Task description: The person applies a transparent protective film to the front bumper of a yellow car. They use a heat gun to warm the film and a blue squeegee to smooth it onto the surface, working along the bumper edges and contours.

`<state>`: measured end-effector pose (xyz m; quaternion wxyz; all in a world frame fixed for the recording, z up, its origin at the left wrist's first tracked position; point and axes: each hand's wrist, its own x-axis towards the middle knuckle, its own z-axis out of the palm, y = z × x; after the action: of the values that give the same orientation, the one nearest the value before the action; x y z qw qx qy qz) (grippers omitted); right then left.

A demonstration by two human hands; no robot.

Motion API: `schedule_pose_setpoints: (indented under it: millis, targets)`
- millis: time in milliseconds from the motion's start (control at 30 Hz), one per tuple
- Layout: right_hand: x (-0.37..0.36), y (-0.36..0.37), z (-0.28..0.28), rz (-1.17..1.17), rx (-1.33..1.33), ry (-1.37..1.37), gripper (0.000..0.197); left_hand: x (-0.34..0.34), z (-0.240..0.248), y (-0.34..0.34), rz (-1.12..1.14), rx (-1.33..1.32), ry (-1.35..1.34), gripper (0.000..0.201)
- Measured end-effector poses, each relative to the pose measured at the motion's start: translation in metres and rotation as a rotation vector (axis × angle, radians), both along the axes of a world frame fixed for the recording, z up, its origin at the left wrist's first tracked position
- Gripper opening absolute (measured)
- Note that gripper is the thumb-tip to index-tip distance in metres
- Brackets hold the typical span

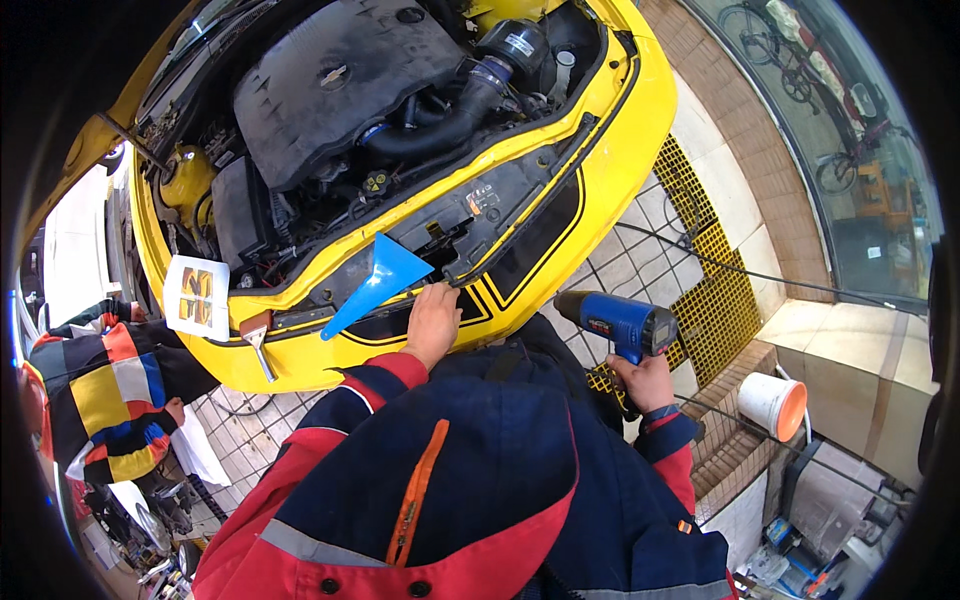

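My left hand point(435, 322) lies against the front edge of a yellow car point(630, 215), fingertips on its black striped panel point(540, 240). It holds nothing that I can see. In my right hand point(645, 382) is a blue heat gun point(612, 316), gripped by its handle with the dark nozzle toward the car. A blue triangular squeegee point(375, 287) rests on the front edge just left of my left hand. Farther left lie a small brush point(260, 345) with a pale handle and a white printed sheet point(197, 297).
The engine bay point(340, 90) is uncovered under a raised hood. At the left stands a person in a patterned jacket point(105, 390). Yellow floor grating point(715, 320), a dark cable point(750, 268), a white bucket point(765, 402) and a glass window point(850, 150) are on the right.
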<state>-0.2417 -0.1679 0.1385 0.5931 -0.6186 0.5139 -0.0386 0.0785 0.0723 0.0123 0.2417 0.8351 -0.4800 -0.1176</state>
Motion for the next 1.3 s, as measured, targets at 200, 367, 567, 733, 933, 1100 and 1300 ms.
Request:
schedule_pose_setpoints:
  millis: [200,367,567,733,933,1100,1300]
  targets:
    - [0.005,-0.006,0.0,0.021,0.022,0.035,0.036,0.018,-0.013,-0.026,0.182,0.043,0.073,0.02]
    - [0.003,-0.013,-0.002,-0.006,0.008,0.031,0.034,0.037,-0.011,-0.047,0.238,0.278,0.212,0.027]
    - [0.006,-0.017,-0.006,-0.016,-0.028,0.043,0.037,0.072,0.007,-0.082,0.082,0.643,0.222,0.047]
    - [0.002,-0.02,-0.013,0.003,-0.011,0.05,0.036,0.089,0.017,-0.109,0.046,0.868,0.314,0.057]
    - [-0.006,-0.018,-0.025,-0.026,-0.056,0.022,0.03,0.094,0.022,-0.115,-0.034,0.869,0.266,0.042]
    - [-0.013,-0.019,-0.031,-0.013,-0.077,-0.008,0.031,0.094,0.022,-0.115,-0.025,0.848,0.265,0.039]
    - [-0.011,-0.023,-0.027,0.003,0.059,0.081,0.032,0.098,0.014,-0.117,0.078,0.902,0.483,0.033]
